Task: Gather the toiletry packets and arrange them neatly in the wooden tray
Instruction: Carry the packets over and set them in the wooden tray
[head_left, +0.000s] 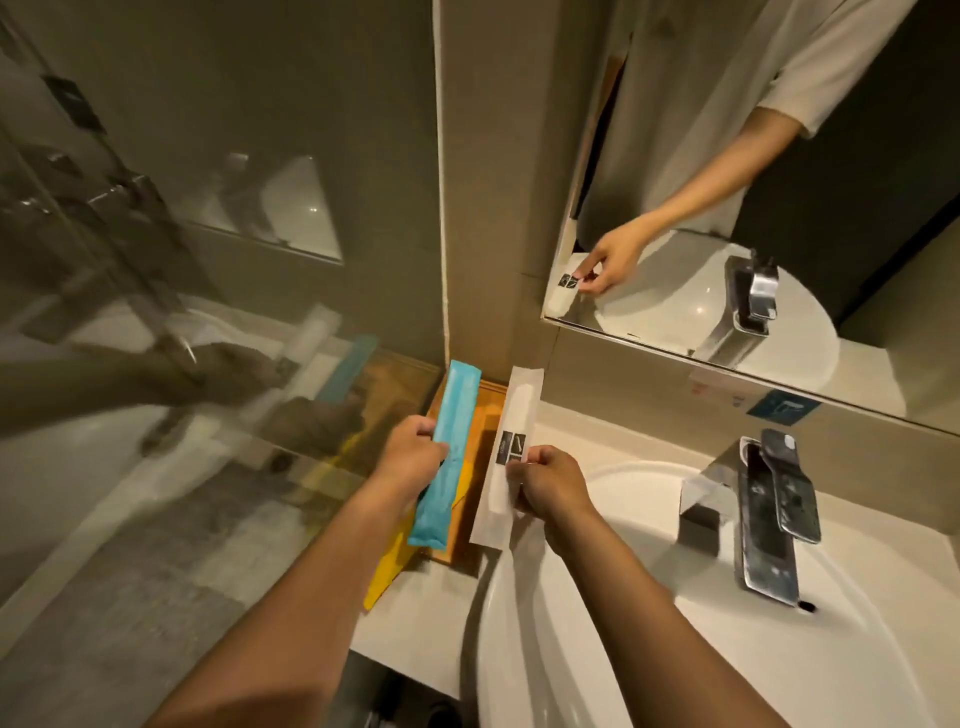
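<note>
A long blue packet is gripped at its left edge by my left hand, lengthwise over the wooden tray in the counter's left corner. My right hand pinches a long white packet with a dark label by its right edge, over the tray's right side. A yellow packet lies under the blue one, sticking out past the tray's near end. Most of the tray floor is hidden by the packets and my hands.
A white basin fills the counter to the right, with a chrome tap behind it. A mirror hangs on the wall above. A glass shower partition bounds the tray's left side.
</note>
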